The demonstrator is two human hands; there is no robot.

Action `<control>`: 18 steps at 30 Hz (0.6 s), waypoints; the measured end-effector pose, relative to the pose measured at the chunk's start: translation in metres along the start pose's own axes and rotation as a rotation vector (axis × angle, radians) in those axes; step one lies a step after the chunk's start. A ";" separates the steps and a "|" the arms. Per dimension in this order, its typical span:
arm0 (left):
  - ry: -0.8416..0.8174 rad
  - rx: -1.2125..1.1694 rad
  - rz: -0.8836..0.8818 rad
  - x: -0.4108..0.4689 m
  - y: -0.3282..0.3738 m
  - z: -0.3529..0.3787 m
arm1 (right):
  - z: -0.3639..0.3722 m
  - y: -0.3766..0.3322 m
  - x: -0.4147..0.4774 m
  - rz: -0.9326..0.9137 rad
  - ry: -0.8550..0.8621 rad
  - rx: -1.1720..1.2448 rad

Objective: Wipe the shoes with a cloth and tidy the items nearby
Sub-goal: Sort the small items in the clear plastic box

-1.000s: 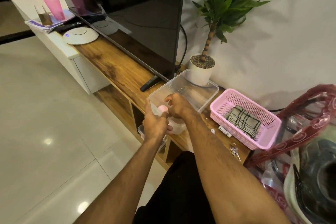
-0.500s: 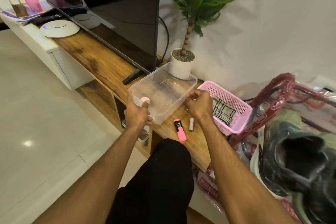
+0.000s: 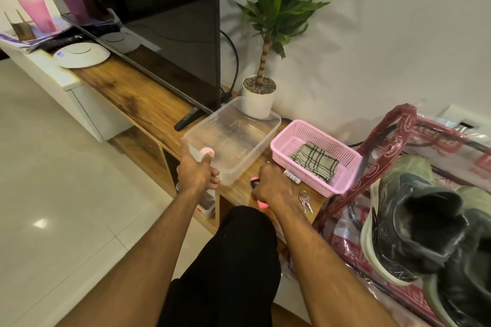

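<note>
No text legible anywhere.
- highlighter (image 3: 255, 182), in right hand (image 3: 273, 190): black label, pale print, too small to read.
- white stick (image 3: 291, 177), at 7 o'clock of basket (image 3: 345, 179): dark marks along side, unreadable.
- red bag trim (image 3: 398, 138), at 3 o'clock of basket: repeated round emblems, lettering blurred.
- white disc (image 3: 82, 55), far 10 o'clock on shelf: small lit blue patch, no digits discernible.
</note>
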State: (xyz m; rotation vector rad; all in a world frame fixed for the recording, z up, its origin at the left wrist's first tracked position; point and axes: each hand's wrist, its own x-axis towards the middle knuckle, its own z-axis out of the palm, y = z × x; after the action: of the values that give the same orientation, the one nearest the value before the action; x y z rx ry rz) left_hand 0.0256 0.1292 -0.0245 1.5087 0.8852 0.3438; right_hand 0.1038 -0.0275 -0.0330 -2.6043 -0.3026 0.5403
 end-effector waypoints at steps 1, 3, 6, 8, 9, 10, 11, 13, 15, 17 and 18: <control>0.002 0.008 0.003 0.000 0.000 0.000 | 0.000 0.000 0.001 0.012 0.004 0.022; 0.000 0.009 -0.001 0.000 0.001 -0.001 | 0.000 0.002 0.002 0.030 0.011 0.050; -0.009 0.022 -0.008 0.000 0.002 0.000 | -0.005 0.001 0.002 0.046 0.059 0.155; -0.006 0.032 -0.002 -0.001 0.002 0.000 | -0.014 -0.003 0.000 0.048 0.131 0.233; -0.003 0.031 0.000 -0.002 0.003 0.000 | -0.020 -0.007 0.001 0.033 0.176 0.265; 0.001 0.029 -0.002 -0.002 0.003 0.000 | -0.026 -0.012 0.001 0.007 0.218 0.292; 0.003 0.025 -0.003 -0.003 0.003 0.001 | -0.032 -0.017 0.002 -0.023 0.252 0.321; 0.008 0.021 -0.002 -0.003 0.003 0.001 | -0.043 -0.033 0.005 -0.089 0.297 0.382; 0.007 0.021 0.008 -0.003 0.003 0.001 | -0.052 -0.050 0.009 -0.129 0.329 0.418; 0.004 0.014 0.010 -0.003 0.004 0.001 | -0.057 -0.067 0.015 -0.175 0.330 0.426; 0.000 0.011 0.009 -0.003 0.004 0.000 | -0.057 -0.075 0.018 -0.199 0.322 0.417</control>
State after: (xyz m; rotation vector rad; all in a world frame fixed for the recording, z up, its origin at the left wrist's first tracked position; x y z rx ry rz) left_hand 0.0253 0.1272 -0.0196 1.5230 0.8824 0.3463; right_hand 0.1355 0.0209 0.0433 -2.1793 -0.3001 0.0950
